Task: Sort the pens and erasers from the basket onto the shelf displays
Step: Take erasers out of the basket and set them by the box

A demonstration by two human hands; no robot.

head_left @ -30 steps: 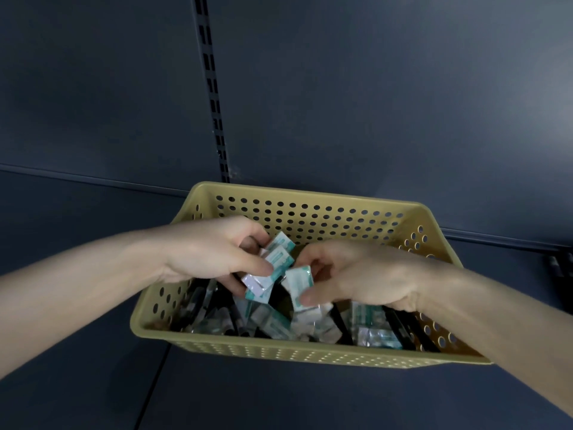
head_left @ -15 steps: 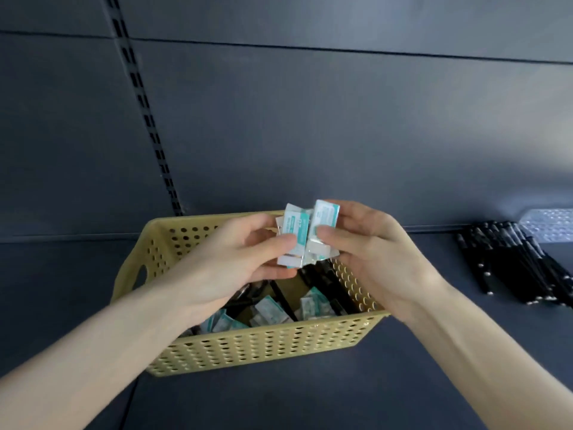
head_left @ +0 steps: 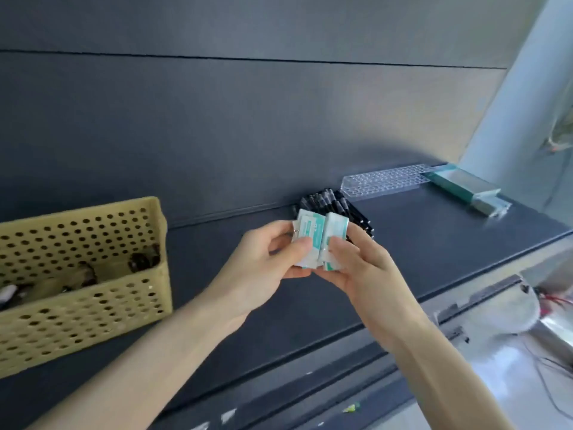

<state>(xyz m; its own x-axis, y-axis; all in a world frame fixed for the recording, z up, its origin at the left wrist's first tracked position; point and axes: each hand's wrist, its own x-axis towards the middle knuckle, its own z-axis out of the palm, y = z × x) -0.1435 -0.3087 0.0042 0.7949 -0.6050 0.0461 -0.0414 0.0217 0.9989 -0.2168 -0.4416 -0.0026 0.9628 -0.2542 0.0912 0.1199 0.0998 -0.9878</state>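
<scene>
Both hands have left the basket (head_left: 93,311), which half a second ago sat under them in the middle of the picture and now stands at the left edge, well apart from them. The left hand (head_left: 263,259) and right hand (head_left: 356,265) meet just right of centre, over the dark shelf (head_left: 434,243). Between them they carry the same small bunch of erasers (head_left: 311,232), white packets with teal bands, standing roughly upright. The left hand's thumb presses on the front of the left packets with its fingers curled behind. The right hand's thumb pinches the right packet while its fingers cup the bunch from below. As before, the two hands touch at the bunch. Right behind the erasers, toward the upper middle, lies a pile of black pens (head_left: 328,201) on the shelf against the back panel (head_left: 217,135); the packets hide its near part. That pile was at the right edge of the earlier picture and is now central. Upper right of the pens, a clear perforated display strip (head_left: 384,181) runs along the back of the shelf, and a teal and clear box (head_left: 459,183) lies at its right end. Inside the basket, a few dark items and something white at the far left show through blur; what they are cannot be told.
</scene>
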